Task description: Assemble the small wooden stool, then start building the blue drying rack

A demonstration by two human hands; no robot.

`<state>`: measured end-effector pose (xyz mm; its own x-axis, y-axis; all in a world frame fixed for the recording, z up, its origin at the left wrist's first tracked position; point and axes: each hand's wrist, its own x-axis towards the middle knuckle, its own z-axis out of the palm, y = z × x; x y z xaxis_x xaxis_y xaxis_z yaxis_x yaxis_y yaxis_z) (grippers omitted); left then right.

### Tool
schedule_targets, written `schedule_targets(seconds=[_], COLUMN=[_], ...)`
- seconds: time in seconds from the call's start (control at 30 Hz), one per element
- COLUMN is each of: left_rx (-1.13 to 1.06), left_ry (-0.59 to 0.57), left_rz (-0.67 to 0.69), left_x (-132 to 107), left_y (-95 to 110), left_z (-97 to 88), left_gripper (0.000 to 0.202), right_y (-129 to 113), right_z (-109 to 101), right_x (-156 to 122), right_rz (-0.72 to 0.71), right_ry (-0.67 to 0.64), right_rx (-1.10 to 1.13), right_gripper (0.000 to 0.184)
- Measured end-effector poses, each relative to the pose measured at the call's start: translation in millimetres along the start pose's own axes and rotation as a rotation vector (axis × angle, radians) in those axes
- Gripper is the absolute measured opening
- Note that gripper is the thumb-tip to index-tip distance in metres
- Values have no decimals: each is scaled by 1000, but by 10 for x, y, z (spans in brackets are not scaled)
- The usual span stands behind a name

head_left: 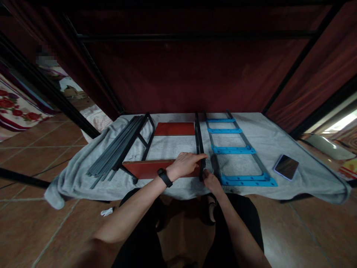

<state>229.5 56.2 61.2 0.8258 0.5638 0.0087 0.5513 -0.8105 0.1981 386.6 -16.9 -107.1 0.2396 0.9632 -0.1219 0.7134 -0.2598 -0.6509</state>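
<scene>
On black frame [199, 137], left hand [186, 163], seemingly right hand [211, 182]

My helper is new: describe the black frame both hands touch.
On the grey blanket rest two red panels. The black frame sits at their right ends. Unlike the other black frame, it has the left hand and right hand on it.

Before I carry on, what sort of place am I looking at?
Probably a sleeping area, perhaps a bunk in a home or dormitory: a gray blanket covers the work surface, dark red curtains hang behind it, and a black metal frame surrounds it.
</scene>
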Motion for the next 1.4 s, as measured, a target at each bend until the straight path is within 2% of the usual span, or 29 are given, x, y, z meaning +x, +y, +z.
schedule_targets(seconds=[0.23,0.47,0.83,1.2,1.4], left_rx=[-9,-2,-50,-73,-16], left_ry=[-9,-22,7,9,3], left_rz=[7,-35,6,19,20], left_x=[1,12,5,-10,-17], left_y=[7,8,-4,25,44], left_z=[-2,-41,48,89,98], left_gripper=[56,56,58,59,57], right_y=[35,53,34,-71,-30], right_z=[-46,-128,-124,-61,-81], right_x=[-2,28,60,-12,-14], right_rz=[-11,-53,-30,8,-46], right_ry=[-42,-119,-167,-116,-104], right_rx=[-122,-93,-136,-264,-238], right_gripper=[23,20,20,29,25])
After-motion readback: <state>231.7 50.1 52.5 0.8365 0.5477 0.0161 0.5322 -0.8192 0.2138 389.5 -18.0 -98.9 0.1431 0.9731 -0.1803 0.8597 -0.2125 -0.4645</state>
